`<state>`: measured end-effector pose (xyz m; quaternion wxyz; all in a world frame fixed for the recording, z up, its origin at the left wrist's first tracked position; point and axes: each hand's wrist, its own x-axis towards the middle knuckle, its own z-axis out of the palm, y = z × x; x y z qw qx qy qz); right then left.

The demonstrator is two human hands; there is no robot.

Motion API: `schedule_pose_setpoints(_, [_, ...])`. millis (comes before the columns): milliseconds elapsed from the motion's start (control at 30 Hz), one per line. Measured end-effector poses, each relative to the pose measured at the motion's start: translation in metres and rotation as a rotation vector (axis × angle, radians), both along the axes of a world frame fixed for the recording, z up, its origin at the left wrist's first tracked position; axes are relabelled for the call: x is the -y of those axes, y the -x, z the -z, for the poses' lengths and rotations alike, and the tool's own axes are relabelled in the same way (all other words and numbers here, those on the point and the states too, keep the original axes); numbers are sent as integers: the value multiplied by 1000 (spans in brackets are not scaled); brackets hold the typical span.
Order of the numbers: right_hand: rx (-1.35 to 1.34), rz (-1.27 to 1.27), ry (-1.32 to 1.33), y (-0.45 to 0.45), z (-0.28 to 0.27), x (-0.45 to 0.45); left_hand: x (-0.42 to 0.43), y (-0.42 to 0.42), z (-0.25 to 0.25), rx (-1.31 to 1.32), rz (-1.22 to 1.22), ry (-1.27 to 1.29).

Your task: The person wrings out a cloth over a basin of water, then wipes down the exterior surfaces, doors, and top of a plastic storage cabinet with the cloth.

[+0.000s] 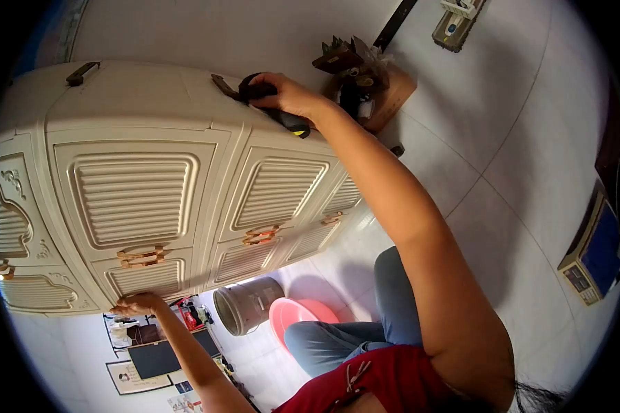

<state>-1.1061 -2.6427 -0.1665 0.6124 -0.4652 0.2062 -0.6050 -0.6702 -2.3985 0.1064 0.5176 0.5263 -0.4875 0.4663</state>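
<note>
A cream cabinet [207,148] with ribbed door panels and gold-coloured handles fills the left of the view, which is tilted sideways. My right hand [282,94] is closed around a bunched dark cloth [293,122] with a small yellow patch, pressed against the cabinet's side. Beside those fingers is a dark brown handle [225,87] fixed to that side. My left hand [139,304] reaches to the opposite edge of the cabinet, its fingers bent over the edge; the fingertips are partly hidden.
A grey bucket [238,310] and a pink basin [289,318] stand on the tiled floor near my knees. A cardboard box [393,96] with dark items lies past my right hand. A blue-topped box [596,255] is at the far right, a floor brush [455,31] at the top.
</note>
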Motion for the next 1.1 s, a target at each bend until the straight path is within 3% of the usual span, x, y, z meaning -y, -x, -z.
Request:
schedule_pose_setpoints(167, [-214, 242, 14, -9, -1, 2, -4, 9, 5, -72, -71, -15])
schedule_pose_setpoints(233, [-169, 206, -4, -13, 1, 7, -5, 3, 4, -22, -105, -10])
schedule_pose_setpoints(333, [-14, 92, -58, -15, 6, 16, -5, -43, -7, 129, -367, 27])
schedule_pose_setpoints(367, [49, 40, -82, -16, 9, 18, -3, -47, -7, 92, -317, 22])
schedule_pose_setpoints(433, [-99, 120, -147, -30, 12, 35, -5, -26, -5, 23, -234, 6])
schedule_pose_setpoints(467, [-172, 158, -180, -37, 14, 43, -7, -40, -2, 74, -327, 16])
schedule_pose_setpoints(600, [-179, 205, -134, -30, 10, 31, 1, 8, 3, -149, -30, 16])
schedule_pose_setpoints(700, [-195, 140, -107, -38, 19, 41, -6, -11, -2, -38, 42, -100])
schedule_pose_setpoints(800, [-292, 152, -121, -30, 12, 30, 2, -3, 2, -82, -33, 33])
schedule_pose_setpoints(1000, [-36, 23, -163, -27, 10, 17, 2, 2, 5, -68, -63, 39])
schedule_pose_setpoints(1100, [-121, 70, -182, -25, 3, 19, 1, 4, 6, -60, -69, 40])
